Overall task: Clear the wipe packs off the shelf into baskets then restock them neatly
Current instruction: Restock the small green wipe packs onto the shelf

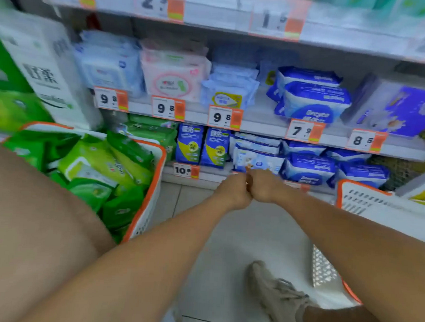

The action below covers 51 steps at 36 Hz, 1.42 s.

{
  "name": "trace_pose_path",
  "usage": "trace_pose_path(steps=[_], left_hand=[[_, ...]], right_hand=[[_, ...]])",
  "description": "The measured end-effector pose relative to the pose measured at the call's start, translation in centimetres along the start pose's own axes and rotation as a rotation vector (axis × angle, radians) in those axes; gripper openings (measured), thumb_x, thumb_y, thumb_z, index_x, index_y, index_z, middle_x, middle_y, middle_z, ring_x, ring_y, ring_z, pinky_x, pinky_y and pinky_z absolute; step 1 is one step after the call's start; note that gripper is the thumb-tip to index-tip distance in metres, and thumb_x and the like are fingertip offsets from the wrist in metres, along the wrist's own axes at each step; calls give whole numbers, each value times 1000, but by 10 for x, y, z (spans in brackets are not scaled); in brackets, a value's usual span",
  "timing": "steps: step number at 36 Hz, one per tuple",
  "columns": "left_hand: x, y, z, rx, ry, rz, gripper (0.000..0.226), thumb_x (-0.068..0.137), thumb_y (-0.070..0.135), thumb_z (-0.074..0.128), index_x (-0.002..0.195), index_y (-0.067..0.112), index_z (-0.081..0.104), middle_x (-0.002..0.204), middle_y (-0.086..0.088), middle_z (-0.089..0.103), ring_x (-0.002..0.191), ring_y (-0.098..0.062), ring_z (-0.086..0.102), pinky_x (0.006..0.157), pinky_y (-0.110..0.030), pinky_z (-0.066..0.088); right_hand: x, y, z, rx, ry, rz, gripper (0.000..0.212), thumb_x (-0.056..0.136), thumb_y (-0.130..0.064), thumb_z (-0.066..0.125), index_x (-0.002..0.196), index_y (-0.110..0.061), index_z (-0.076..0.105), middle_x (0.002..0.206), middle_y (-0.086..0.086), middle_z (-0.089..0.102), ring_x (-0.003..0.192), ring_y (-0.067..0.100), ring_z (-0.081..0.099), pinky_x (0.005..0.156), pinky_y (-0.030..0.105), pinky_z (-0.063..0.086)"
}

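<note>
Bottom shelf (205,179) w/ wipe packs (257,160); both fists (L (233,192), R (264,187)) touching, fingers curled, blurry.

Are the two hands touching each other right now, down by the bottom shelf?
Touching. The head view shows the left hand and right hand as fists pressed knuckle to knuckle, with no gap, in front of the bottom shelf.

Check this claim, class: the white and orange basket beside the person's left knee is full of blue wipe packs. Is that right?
Not quite. The head view shows the basket beside the left knee is full of green wipe packs, not blue. The blue packs are on the shelf.
</note>
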<state>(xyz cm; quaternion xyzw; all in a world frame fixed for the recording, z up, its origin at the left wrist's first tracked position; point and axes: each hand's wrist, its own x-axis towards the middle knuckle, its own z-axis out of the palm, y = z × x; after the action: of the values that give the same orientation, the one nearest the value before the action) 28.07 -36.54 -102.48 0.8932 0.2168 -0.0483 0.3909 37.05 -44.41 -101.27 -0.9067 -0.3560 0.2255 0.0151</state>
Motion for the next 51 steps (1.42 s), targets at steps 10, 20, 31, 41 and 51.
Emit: trace_pose_path(steps=[10,20,31,41,51], left_hand=[[-44,-73,-132,424,315,-234,24,82,25,66,101,10,62,109,-15,66,105,-35,62,81,-38,51],[-100,-159,-103,753,282,-211,34,92,36,54,120,17,58,120,-6,55,117,-28,50,98,-40,45],[-93,-167,-95,880,143,-196,50,88,35,58,134,18,47,135,-3,53,132,-25,43,122,-47,12],[-67,-109,-47,848,81,266,52,88,53,54,124,16,55,120,-6,63,119,-26,53,116,-40,23],[-34,0,40,769,25,396,59,89,48,56,129,5,51,130,-15,54,128,-31,42,117,-39,21]], right_hand=[[27,-140,14,942,-103,-94,22,93,-26,64,97,-5,70,94,18,69,78,30,66,74,42,54],[42,-218,83,1240,-542,235,17,98,-21,54,81,-16,54,76,4,55,69,18,54,64,31,50],[60,-217,88,1231,-322,237,8,81,5,65,85,-1,68,76,21,70,61,32,68,52,47,60],[36,-105,76,1112,-68,424,11,74,6,69,82,-2,70,79,21,71,70,37,72,58,63,58],[-3,22,38,896,-74,530,10,95,-6,54,94,-2,63,99,22,68,70,29,64,68,43,60]])
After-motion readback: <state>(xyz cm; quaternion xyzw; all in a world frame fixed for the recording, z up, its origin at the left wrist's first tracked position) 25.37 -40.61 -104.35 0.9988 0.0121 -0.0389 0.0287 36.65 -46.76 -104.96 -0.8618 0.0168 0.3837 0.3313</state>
